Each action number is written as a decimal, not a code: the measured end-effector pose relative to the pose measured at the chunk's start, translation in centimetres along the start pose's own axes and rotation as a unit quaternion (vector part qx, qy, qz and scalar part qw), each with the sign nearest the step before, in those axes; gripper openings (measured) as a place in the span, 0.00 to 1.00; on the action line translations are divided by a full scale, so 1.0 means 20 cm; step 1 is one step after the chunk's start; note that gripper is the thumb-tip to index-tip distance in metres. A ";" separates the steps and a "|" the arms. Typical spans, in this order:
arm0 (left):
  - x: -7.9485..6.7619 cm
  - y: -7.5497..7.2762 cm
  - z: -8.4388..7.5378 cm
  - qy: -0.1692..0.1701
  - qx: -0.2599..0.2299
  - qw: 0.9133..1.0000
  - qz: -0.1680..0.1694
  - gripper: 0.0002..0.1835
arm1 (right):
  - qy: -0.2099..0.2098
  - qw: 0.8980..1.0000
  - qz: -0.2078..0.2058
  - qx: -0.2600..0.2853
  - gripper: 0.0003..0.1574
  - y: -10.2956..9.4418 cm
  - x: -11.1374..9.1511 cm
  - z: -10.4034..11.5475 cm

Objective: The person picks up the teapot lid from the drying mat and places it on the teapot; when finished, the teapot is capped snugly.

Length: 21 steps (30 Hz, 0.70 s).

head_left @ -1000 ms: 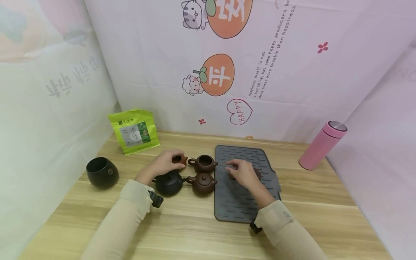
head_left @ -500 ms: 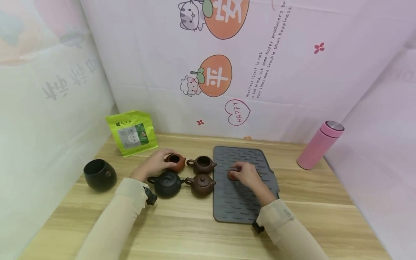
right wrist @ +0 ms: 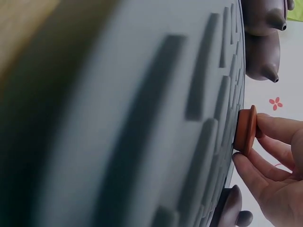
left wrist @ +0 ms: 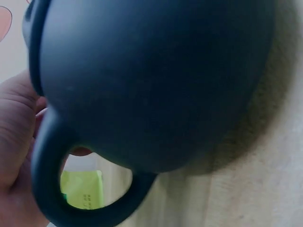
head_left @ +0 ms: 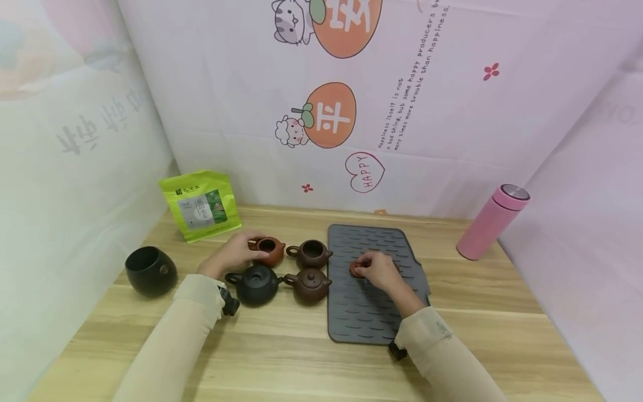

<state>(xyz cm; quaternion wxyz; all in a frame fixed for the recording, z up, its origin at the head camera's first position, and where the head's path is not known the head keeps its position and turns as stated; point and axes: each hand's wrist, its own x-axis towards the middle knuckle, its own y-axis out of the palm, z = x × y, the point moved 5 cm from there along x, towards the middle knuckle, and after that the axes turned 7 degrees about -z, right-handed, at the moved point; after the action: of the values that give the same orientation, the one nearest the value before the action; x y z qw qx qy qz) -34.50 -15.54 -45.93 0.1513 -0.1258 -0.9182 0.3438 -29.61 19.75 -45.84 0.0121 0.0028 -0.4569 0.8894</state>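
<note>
Two grips: your left fingers hold the red teapot, right fingers pinch the red lid, likely placing it on the mat; next, release gently.

Matt lid, ridged mat, wood-grained table

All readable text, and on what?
"HAPPY": heart on the backdrop
"平": lower orange
"安": upper orange, top cropped
"Happiness itself is not / a bad thing, but some happy producers… / many times more trouble than happiness.": backdrop, second line cropped
Unreadable: green bag label, faint side-cloth print, right sleeve mark
</note>
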 end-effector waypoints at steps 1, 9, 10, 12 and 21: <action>0.00 0.00 0.01 -0.005 -0.006 1.000 -0.002 0.30 | -0.001 1.000 0.000 0.000 0.16 0.00 0.00 0.00; 0.00 -0.01 0.00 -0.037 -0.034 0.999 -0.006 0.31 | 0.011 1.000 -0.013 0.017 0.16 -0.01 0.00 -0.01; 0.00 -0.01 -0.01 -0.037 -0.033 0.999 -0.006 0.31 | 0.012 1.000 -0.014 0.019 0.16 -0.02 0.00 -0.02; 0.01 -0.01 -0.01 -0.038 -0.027 0.999 -0.008 0.31 | 0.013 1.000 -0.015 0.019 0.15 -0.02 0.00 -0.02; -0.02 0.01 0.02 -0.055 -0.043 0.997 -0.014 0.31 | -0.003 0.999 -0.029 0.024 0.14 -0.03 0.02 0.03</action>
<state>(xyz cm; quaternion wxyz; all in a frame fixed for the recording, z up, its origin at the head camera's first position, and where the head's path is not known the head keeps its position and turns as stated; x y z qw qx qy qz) -34.20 -15.75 -46.36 0.0997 -0.0997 -0.9408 0.3083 -29.96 19.64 -45.08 0.0364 0.0191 -0.4351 0.8995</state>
